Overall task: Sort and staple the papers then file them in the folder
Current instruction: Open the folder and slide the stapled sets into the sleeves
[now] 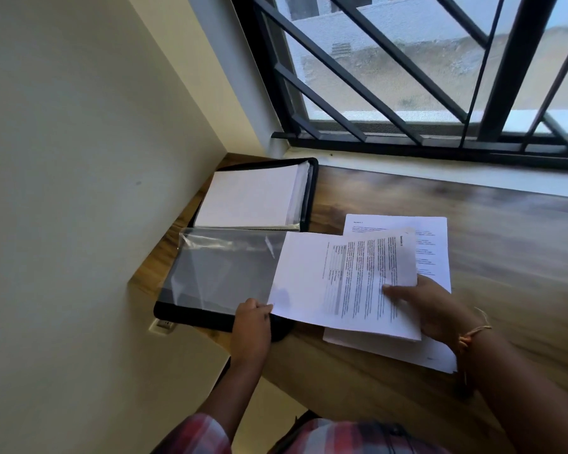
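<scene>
Printed sheet [309, 283] at centre frame, its left end over the open folder's [310, 194] clear sleeve [223, 270].
Right hand [436, 309] grip pinches the sheet's right edge, thumb on top; left hand [251, 326] grip pinches the sleeve's lower corner. Loose papers [435, 237] lie underneath on the tabletop [492, 231]. Print is too blurred to read.

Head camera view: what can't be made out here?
- Head view: wording on the printed sheets, blurred and too small.
- Head view: lower pile, mostly covered by those sheets and the right hand.
- Head view: what the left hand holds, clear sleeve or sheet corner; its curled fingers hide it.
</scene>
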Demonstrator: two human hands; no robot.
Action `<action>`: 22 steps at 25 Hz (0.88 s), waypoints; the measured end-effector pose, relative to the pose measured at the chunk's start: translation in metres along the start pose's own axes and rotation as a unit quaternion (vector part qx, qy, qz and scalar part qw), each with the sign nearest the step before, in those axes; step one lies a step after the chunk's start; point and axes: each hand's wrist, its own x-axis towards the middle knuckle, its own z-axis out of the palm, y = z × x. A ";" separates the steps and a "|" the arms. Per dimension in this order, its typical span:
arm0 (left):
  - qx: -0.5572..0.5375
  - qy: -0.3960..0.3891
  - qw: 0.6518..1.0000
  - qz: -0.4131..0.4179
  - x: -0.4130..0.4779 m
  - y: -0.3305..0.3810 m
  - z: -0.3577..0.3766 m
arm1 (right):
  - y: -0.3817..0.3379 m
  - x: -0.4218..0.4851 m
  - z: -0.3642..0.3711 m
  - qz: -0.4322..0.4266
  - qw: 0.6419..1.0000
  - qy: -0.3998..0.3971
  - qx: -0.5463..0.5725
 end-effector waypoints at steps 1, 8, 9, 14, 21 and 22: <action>0.023 0.010 0.999 0.021 0.000 -0.002 0.000 | 0.001 0.001 0.000 -0.007 1.000 0.002 -0.019; 0.066 0.039 0.989 0.126 -0.003 -0.001 -0.003 | 0.016 0.000 0.012 -0.083 0.990 0.107 -0.044; 0.072 0.034 0.988 0.132 -0.003 -0.003 -0.003 | 0.017 -0.001 0.014 -0.083 0.990 0.113 -0.031; 0.035 0.017 0.992 0.120 -0.004 -0.002 0.000 | 0.023 -0.012 0.024 -0.083 0.991 0.108 0.002; -0.005 0.022 0.998 0.061 -0.001 0.001 -0.001 | 0.017 -0.012 0.020 -0.010 1.000 0.026 -0.003; -0.012 0.026 0.997 0.067 -0.002 0.001 -0.003 | 0.016 -0.012 0.021 -0.008 1.000 0.012 -0.007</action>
